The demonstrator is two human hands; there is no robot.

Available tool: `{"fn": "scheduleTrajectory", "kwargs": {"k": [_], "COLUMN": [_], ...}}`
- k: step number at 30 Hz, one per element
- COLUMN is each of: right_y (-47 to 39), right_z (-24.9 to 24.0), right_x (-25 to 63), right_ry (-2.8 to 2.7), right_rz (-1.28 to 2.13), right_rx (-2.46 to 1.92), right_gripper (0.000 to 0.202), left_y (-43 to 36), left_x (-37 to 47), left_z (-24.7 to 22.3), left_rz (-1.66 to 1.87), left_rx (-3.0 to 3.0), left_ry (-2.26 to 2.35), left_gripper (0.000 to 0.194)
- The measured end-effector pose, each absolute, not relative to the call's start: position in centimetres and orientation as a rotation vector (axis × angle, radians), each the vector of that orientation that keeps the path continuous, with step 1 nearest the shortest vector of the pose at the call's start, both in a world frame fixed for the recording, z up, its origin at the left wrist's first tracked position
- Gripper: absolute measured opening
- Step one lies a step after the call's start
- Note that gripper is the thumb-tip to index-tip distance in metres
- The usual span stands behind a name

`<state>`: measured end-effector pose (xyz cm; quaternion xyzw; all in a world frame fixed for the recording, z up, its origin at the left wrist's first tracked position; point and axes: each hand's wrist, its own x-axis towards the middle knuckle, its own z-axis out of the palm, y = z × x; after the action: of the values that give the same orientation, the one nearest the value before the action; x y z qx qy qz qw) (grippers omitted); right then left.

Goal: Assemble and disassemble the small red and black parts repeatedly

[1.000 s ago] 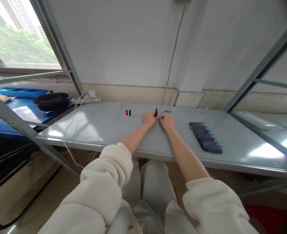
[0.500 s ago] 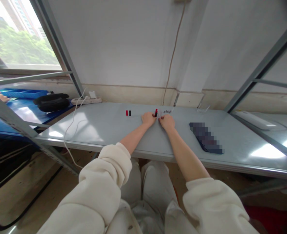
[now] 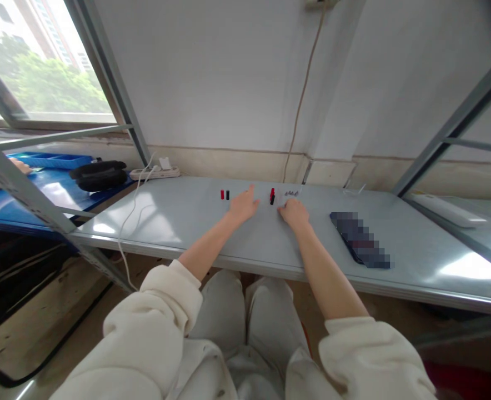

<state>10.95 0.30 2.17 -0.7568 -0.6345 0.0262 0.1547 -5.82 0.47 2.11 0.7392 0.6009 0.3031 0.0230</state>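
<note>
A loose, cream-coloured top is worn, its left sleeve (image 3: 145, 322) and right sleeve (image 3: 370, 355) gathered up near the elbows in thick, soft folds, so that both forearms are left uncovered. The cloth looks matt and plain, and is bunched more heavily on the left arm. The left hand (image 3: 244, 207) and the right hand (image 3: 295, 213) are seen bare. Pale, greyish-white trousers (image 3: 272, 305) are worn below, loosely cut and creased, and a small, round, darker spot is shown low on the pale clothing at the front
</note>
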Motion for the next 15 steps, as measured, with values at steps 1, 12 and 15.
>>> {"fn": "scheduleTrajectory", "kwargs": {"k": [1, 12, 15], "right_y": [0.1, -0.8, -0.8], "right_z": [2.2, 2.5, 2.4], "right_x": [10.9, 9.6, 9.4], "right_ry": [-1.831, -2.061, -2.12], "right_rz": [0.055, 0.022, 0.002], "right_rx": [-2.168, -1.888, -1.807], "right_gripper": [0.033, 0.03, 0.031], "left_y": [0.2, 0.1, 0.3], "left_x": [-6.6, -9.3, -9.4], "left_z": [2.2, 1.7, 1.6], "left_rz": [1.01, 1.047, 0.985], "left_rx": [2.248, 2.017, 2.017], "left_ry": [1.909, 2.235, 2.258], "left_gripper": [0.05, 0.052, 0.051]}}
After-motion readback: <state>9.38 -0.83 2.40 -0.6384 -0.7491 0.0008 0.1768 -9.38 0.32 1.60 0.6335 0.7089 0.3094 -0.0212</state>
